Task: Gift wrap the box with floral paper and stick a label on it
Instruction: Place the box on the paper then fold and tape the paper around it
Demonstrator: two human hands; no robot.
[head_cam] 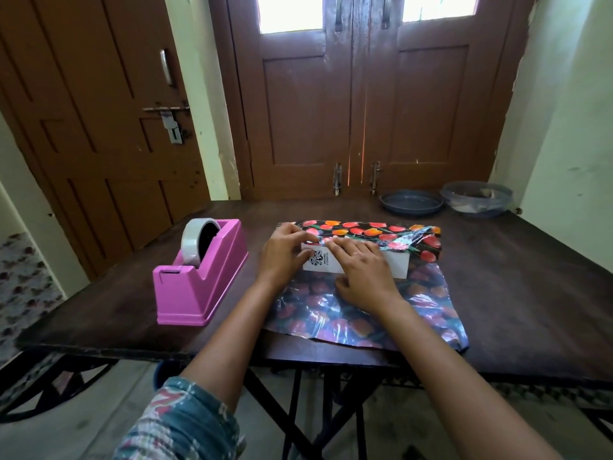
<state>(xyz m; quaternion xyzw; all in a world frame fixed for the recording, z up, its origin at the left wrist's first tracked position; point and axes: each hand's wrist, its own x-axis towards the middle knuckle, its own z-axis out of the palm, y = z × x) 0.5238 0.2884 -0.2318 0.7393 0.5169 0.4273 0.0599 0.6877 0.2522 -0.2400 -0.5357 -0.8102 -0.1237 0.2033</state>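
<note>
Floral paper (365,313) lies spread on the dark tabletop (514,277), a white box (396,265) on its middle. The paper's far edge is folded over the box's top. Left hand (282,254) and right hand (361,270) both press that fold down with stretched fingers, holding nothing. A pink tape dispenser (199,287) stands left of the paper, apart from it.

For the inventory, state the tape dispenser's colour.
Pink tape dispenser, clearest in the head view.
</note>
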